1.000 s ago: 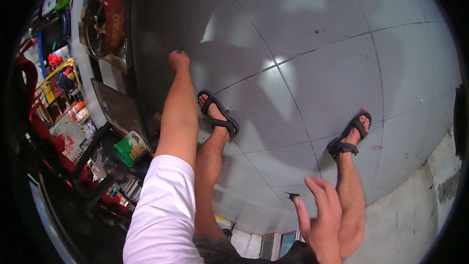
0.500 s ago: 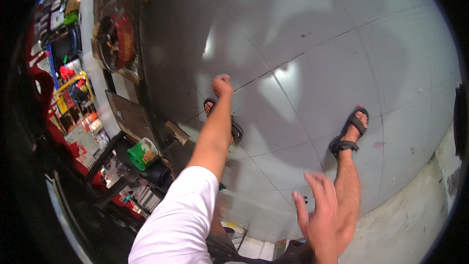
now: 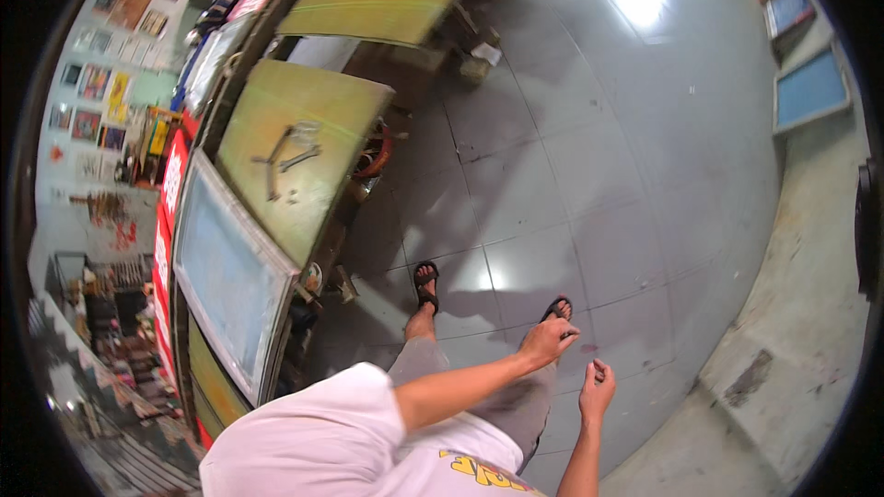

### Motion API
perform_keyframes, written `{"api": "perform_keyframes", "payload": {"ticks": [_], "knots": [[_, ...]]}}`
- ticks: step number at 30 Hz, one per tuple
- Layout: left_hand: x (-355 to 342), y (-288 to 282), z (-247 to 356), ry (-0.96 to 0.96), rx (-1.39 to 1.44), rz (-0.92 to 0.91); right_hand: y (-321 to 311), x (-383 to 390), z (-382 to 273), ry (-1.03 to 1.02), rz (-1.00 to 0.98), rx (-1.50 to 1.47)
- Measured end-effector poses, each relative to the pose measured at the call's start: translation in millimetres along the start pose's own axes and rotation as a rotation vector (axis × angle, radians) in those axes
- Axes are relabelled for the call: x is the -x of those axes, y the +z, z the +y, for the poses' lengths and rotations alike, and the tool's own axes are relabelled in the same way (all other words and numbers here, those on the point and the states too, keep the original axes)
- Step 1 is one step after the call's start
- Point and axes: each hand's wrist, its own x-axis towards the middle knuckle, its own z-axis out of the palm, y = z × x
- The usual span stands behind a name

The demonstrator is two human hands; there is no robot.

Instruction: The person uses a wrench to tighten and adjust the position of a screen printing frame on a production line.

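My left hand [image 3: 550,342] reaches across in front of me, fingers curled together. A small dark spot shows at its fingertips, too small to make out. Close beside it on the right is my right hand [image 3: 597,390], raised with bent fingers and the tips drawn in toward the thumb. Whether anything sits in that pinch is hidden. The hands are apart and touch no surface. Below them are my feet in dark strapped sandals [image 3: 426,285] on the grey tiled floor [image 3: 635,248].
Along my left runs a bench with yellowish boards [image 3: 304,97]. A three-armed wrench [image 3: 271,164] and a spanner [image 3: 300,158] lie on one. Nearer stands a blue-panelled frame [image 3: 230,262]. Another blue frame [image 3: 810,92] leans by the right wall, above a concrete ledge [image 3: 783,359].
My view has swung, bringing the bench boards and blue frames into sight. My left hand has come over beside the right. My right hand's spread fingers have curled in.
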Motion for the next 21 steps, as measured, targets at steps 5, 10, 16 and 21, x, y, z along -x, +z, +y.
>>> {"api": "perform_keyframes", "payload": {"ticks": [5,10,16,21], "knots": [[28,-200,117,0.159,0.033,0.455,-81,-16,10,-0.141,-0.047,0.378],[45,-402,100,-0.035,-0.054,0.991,-72,-31,-101,-0.279,-0.045,0.414],[38,-486,20,-0.121,-0.330,1.038,55,-15,-308,-0.697,-0.181,0.460],[70,-497,21,-0.159,-0.223,1.002,166,61,-462,-1.074,-0.253,0.457]]}}
